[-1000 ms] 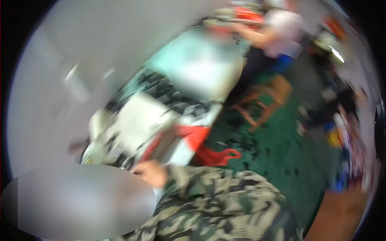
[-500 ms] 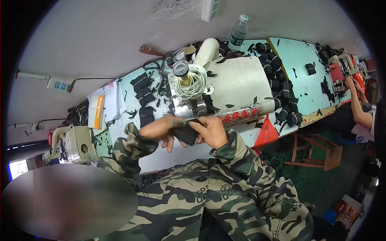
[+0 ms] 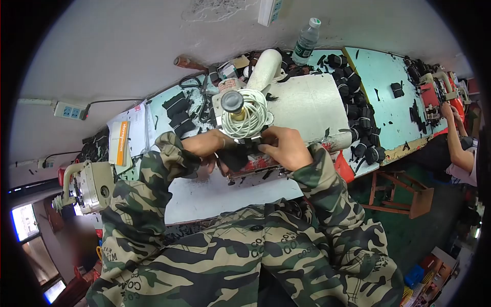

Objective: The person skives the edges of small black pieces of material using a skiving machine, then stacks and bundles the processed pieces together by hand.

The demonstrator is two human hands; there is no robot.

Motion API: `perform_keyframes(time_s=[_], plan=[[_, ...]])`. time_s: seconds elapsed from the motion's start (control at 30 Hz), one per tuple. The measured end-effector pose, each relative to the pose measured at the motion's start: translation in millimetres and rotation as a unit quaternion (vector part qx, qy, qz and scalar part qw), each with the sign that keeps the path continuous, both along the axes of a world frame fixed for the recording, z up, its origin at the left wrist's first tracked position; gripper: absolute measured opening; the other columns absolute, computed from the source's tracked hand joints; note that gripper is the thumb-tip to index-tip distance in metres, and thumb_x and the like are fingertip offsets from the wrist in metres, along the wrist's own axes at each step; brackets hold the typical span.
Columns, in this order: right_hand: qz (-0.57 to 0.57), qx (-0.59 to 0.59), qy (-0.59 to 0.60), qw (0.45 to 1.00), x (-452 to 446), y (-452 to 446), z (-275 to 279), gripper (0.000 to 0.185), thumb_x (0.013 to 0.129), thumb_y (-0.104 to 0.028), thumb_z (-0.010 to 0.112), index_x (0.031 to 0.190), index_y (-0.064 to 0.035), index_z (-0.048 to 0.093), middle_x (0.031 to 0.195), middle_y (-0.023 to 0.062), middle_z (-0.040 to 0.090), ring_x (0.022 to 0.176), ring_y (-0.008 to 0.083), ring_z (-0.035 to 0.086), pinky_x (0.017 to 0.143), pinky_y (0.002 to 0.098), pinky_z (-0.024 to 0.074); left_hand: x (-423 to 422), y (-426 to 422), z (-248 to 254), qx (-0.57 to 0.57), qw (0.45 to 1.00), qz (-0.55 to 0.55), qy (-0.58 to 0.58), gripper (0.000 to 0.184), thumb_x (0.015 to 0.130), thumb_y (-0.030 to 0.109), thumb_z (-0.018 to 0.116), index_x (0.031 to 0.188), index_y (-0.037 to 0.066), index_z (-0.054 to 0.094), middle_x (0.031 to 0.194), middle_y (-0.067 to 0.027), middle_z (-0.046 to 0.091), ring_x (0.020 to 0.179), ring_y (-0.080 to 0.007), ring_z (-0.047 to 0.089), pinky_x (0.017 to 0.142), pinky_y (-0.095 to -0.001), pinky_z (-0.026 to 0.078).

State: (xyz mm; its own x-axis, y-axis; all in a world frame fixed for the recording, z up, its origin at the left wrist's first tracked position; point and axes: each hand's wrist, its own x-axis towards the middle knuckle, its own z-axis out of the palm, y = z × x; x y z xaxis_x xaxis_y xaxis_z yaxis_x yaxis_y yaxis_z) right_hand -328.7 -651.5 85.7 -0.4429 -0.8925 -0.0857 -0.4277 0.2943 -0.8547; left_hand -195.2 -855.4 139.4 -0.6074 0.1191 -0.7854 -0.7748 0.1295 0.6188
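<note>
In the head view, my left hand (image 3: 208, 145) is closed on a dark bundle of black fabric (image 3: 234, 157) at the near edge of a white machine (image 3: 302, 102). My right hand (image 3: 287, 147) pinches the black material from the other side, fingertips against the machine's front. The two hands are a short way apart, with the bundle hanging between them. Right above them sits a coil of white cord (image 3: 250, 113) around a brass post with a dark round knob (image 3: 233, 101). The fingertips are partly hidden by the fabric and the machine.
Rolled black bundles (image 3: 360, 115) line the machine's right side, and more black pieces (image 3: 179, 112) lie on the left. Scissors (image 3: 203, 97), a water bottle (image 3: 307, 42), papers (image 3: 134, 128) and another machine (image 3: 92, 187) are around. A co-worker's arm (image 3: 456, 134) works at the far right. A wooden stool (image 3: 401, 192) stands below.
Both hands have moved forward with the black fabric, from in front of the machine up against its front. The right hand has shifted right, away from the left. The view has tilted slightly.
</note>
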Motion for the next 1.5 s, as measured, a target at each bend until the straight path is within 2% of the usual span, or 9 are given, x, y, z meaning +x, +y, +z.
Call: perform_keyframes(time_s=[0.23, 0.3, 0.33, 0.43, 0.5, 0.53, 0.77, 0.97, 1.5], plan=[[-0.104, -0.156, 0.364, 0.912, -35.3, 30.2, 11.2, 0.018, 0.072, -0.011, 0.071, 0.089, -0.0065, 0.067, 0.088, 0.0091, 0.064, 0.079, 0.0284, 0.061, 0.070, 0.0404, 0.0489, 48.0, 69.9, -26.2, 0.113, 0.963, -0.241, 0.050, 0.034, 0.100, 0.021, 0.036, 0.117, 0.003, 0.059, 0.096, -0.0084, 0.069, 0.058, -0.0126, 0.064, 0.050, -0.0248, 0.049], [-0.091, -0.099, 0.427, 0.894, -23.7, 50.0, 1.7, 0.017, 0.073, -0.011, 0.071, 0.089, -0.0064, 0.067, 0.090, 0.0089, 0.064, 0.081, 0.0287, 0.060, 0.072, 0.0397, 0.0484, 81.4, 88.8, -70.1, 0.050, 0.882, -0.208, 0.420, 0.030, 0.098, 0.016, 0.038, 0.115, 0.000, 0.059, 0.091, -0.0083, 0.068, 0.065, -0.0131, 0.065, 0.051, -0.0272, 0.050], [-0.116, -0.104, 0.397, 0.904, -10.1, 56.2, 4.2, 0.018, 0.072, -0.011, 0.071, 0.089, -0.0068, 0.067, 0.089, 0.0099, 0.064, 0.081, 0.0296, 0.061, 0.073, 0.0388, 0.0475, 83.0, 83.0, -72.6, 0.042, 0.880, -0.205, 0.426, 0.029, 0.100, 0.017, 0.039, 0.114, -0.001, 0.058, 0.089, -0.0086, 0.067, 0.060, -0.0142, 0.066, 0.048, -0.0265, 0.048], [-0.079, -0.032, -0.023, 0.996, 46.5, 63.1, -9.5, 0.023, 0.085, -0.018, 0.068, 0.096, 0.0025, 0.065, 0.080, 0.0149, 0.067, 0.067, 0.0283, 0.066, 0.063, 0.0370, 0.0514, 62.8, 72.3, -22.8, 0.076, 0.996, -0.037, 0.037, 0.035, 0.103, 0.027, 0.038, 0.115, 0.000, 0.057, 0.087, -0.0096, 0.068, 0.054, -0.0153, 0.065, 0.045, -0.0239, 0.046], [-0.063, 0.003, -0.383, 0.922, 68.1, 56.4, -16.0, 0.025, 0.089, -0.021, 0.067, 0.098, 0.0026, 0.065, 0.073, 0.0085, 0.067, 0.062, 0.0122, 0.063, 0.055, 0.0267, 0.0502, 59.3, 64.2, -27.5, 0.103, 0.991, 0.028, 0.077, 0.043, 0.102, 0.039, 0.038, 0.121, 0.003, 0.052, 0.081, -0.0099, 0.067, 0.048, -0.0157, 0.064, 0.040, -0.0201, 0.042], [-0.077, 0.012, -0.396, 0.915, 71.4, 54.6, -19.6, 0.023, 0.089, -0.018, 0.067, 0.097, 0.0027, 0.066, 0.074, 0.0077, 0.068, 0.061, 0.0117, 0.063, 0.054, 0.0258, 0.0495, 57.7, 63.3, -26.4, 0.106, 0.991, 0.025, 0.077, 0.044, 0.102, 0.040, 0.037, 0.121, 0.003, 0.052, 0.083, -0.0112, 0.068, 0.049, -0.0171, 0.064, 0.040, -0.0209, 0.043], [-0.127, -0.043, -0.273, 0.953, 73.0, 24.6, -6.7, 0.017, 0.087, -0.011, 0.069, 0.092, 0.0050, 0.064, 0.067, 0.0069, 0.064, 0.053, 0.0083, 0.057, 0.046, 0.0230, 0.0438, 41.4, 37.8, -2.6, 0.152, 0.986, 0.057, 0.024, 0.042, 0.099, 0.036, 0.038, 0.116, 0.000, 0.052, 0.088, -0.0194, 0.070, 0.047, -0.0246, 0.064, 0.038, -0.0267, 0.046], [-0.064, -0.021, -0.071, 0.995, 27.8, 22.3, -2.2, 0.021, 0.083, -0.013, 0.069, 0.093, 0.0051, 0.066, 0.071, 0.0124, 0.068, 0.058, 0.0149, 0.065, 0.056, 0.0272, 0.0512, 35.0, 1.1, -8.0, -0.003, 0.993, 0.113, -0.046, 0.031, 0.097, 0.020, 0.037, 0.105, 0.001, 0.059, 0.072, -0.0137, 0.067, 0.040, -0.0185, 0.059, 0.034, -0.0265, 0.042], [0.010, 0.053, -0.002, 0.999, 1.5, 5.5, 9.1, 0.023, 0.079, -0.012, 0.070, 0.095, 0.0044, 0.066, 0.078, 0.0154, 0.069, 0.071, 0.0229, 0.068, 0.065, 0.0322, 0.0523, 28.8, -2.1, -9.4, 0.056, 0.996, 0.075, -0.006, 0.037, 0.099, 0.030, 0.038, 0.113, 0.001, 0.058, 0.076, -0.0118, 0.069, 0.039, -0.0156, 0.057, 0.032, -0.0224, 0.039]])
